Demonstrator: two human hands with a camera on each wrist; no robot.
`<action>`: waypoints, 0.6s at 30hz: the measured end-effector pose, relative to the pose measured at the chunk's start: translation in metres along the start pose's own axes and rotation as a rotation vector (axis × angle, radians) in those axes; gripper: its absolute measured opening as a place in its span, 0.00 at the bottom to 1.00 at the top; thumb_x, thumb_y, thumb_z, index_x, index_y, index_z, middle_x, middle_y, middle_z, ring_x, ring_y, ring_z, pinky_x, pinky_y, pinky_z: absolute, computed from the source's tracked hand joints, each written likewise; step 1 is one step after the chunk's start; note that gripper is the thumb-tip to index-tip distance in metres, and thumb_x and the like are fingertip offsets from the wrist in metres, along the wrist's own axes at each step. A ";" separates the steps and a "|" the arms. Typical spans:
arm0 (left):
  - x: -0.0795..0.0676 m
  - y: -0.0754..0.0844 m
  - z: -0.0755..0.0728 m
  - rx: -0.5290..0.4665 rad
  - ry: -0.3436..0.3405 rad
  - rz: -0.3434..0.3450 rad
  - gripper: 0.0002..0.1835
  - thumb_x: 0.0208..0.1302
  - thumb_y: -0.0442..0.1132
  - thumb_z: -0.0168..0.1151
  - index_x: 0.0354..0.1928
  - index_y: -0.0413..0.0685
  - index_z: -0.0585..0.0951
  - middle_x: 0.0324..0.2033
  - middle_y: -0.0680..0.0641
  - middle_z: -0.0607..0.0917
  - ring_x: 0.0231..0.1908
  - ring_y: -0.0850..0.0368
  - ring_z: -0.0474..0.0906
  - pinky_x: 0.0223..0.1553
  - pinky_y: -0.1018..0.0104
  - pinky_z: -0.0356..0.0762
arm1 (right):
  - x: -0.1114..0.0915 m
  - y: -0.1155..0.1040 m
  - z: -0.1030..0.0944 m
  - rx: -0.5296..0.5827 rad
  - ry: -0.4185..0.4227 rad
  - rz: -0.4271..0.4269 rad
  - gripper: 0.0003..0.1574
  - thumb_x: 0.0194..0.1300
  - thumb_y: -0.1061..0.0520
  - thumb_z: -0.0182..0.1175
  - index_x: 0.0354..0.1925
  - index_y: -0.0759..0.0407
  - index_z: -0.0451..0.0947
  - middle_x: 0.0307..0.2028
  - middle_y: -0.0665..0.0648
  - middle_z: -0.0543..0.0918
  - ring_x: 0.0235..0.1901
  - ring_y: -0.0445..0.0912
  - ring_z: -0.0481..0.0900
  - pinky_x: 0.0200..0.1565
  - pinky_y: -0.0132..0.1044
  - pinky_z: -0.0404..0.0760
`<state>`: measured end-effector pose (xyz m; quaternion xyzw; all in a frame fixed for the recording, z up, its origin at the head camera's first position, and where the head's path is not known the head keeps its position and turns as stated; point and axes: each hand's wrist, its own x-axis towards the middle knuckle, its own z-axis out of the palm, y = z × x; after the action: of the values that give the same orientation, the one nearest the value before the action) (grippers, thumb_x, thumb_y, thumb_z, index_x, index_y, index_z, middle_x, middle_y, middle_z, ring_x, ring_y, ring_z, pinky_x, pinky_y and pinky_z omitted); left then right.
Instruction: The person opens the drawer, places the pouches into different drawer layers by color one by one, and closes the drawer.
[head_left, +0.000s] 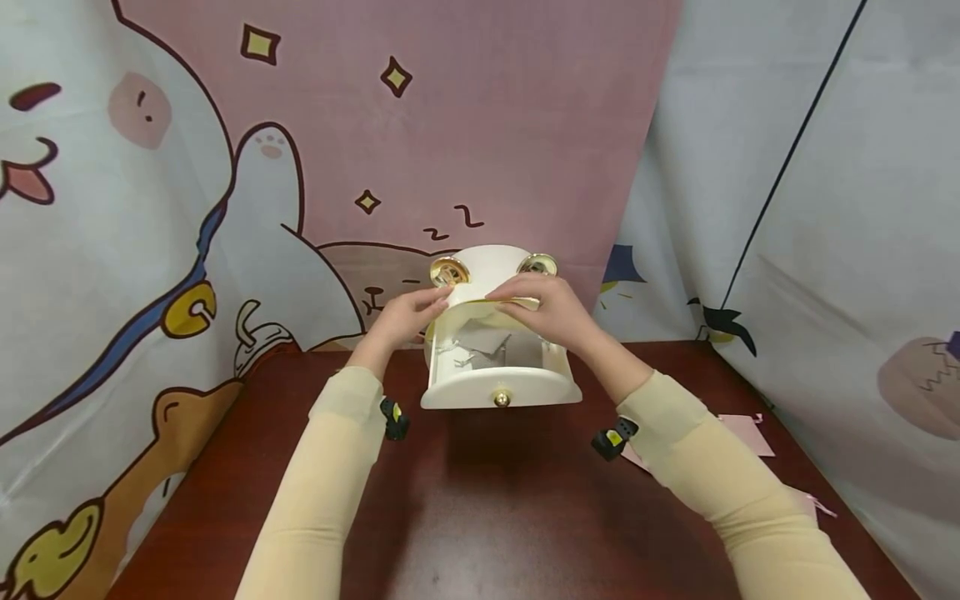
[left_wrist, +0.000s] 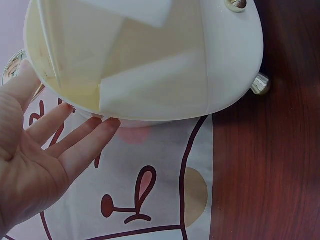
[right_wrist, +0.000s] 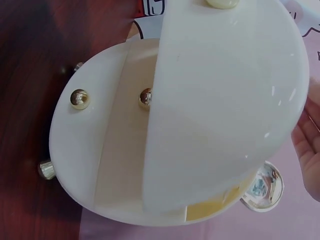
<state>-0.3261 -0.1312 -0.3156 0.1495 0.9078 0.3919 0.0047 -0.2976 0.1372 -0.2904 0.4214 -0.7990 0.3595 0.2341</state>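
In front of me stands a rounded white case with two round gold ornaments on top, one of them a gold disc. Its curved drawer is pulled out, with a gold knob on the front. Grey and white reflections show inside. My left hand is at the upper left of the opening, its straight fingers touching the outer rim. My right hand lies along the upper edge with extended fingers; the right wrist view shows only part of it beside the case.
The case stands at the back of a dark red wooden table, close to a printed cloth. Pink pieces, one of them a pink pouch, lie near the table's right edge, some partly hidden by my right sleeve.
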 end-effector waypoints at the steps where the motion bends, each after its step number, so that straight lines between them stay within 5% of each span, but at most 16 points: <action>1: 0.000 0.000 0.000 0.004 0.001 0.002 0.25 0.75 0.56 0.52 0.71 0.67 0.71 0.68 0.45 0.71 0.61 0.45 0.72 0.52 0.50 0.80 | -0.002 0.000 -0.001 0.000 -0.002 0.017 0.12 0.62 0.63 0.69 0.45 0.56 0.89 0.43 0.53 0.88 0.45 0.46 0.82 0.47 0.42 0.80; 10: -0.001 -0.001 0.000 0.017 -0.001 0.017 0.26 0.75 0.56 0.52 0.72 0.65 0.70 0.68 0.45 0.71 0.63 0.45 0.71 0.56 0.48 0.77 | -0.023 -0.001 -0.013 0.014 -0.025 0.074 0.14 0.64 0.60 0.68 0.49 0.57 0.87 0.46 0.53 0.87 0.50 0.48 0.80 0.50 0.45 0.78; 18: 0.000 -0.002 0.001 -0.028 -0.006 -0.004 0.25 0.74 0.56 0.53 0.71 0.67 0.70 0.69 0.46 0.70 0.61 0.44 0.72 0.50 0.48 0.81 | -0.041 -0.009 -0.028 0.025 -0.044 0.084 0.18 0.63 0.62 0.69 0.52 0.58 0.85 0.47 0.51 0.87 0.47 0.44 0.81 0.48 0.44 0.80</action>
<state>-0.3264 -0.1317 -0.3178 0.1487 0.9025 0.4040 0.0106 -0.2657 0.1761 -0.2972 0.3981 -0.8163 0.3697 0.1958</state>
